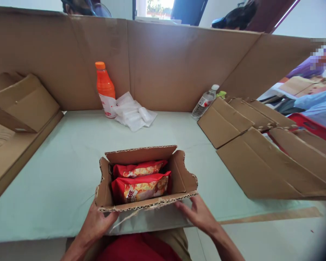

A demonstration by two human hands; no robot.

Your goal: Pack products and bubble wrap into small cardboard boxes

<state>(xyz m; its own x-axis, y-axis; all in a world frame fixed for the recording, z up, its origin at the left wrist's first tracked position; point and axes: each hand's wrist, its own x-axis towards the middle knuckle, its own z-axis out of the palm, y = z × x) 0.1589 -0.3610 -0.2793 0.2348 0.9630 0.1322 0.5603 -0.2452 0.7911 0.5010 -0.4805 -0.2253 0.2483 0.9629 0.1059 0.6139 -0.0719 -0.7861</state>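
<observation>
Beyond the box [141, 154], a cardboard wall [179, 65] backs the pale green table [62, 174]

From here I'm seeing an open, ragged-rimmed cardboard box [179, 172]; two red printed packets [145, 188] are sitting inside, one behind another.

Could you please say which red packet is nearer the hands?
The front packet in the box; the back packet is partly hidden behind it.

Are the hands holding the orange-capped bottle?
No, the left hand and right hand hold the open cardboard box; the orange-capped bottle stands beyond it.
</observation>
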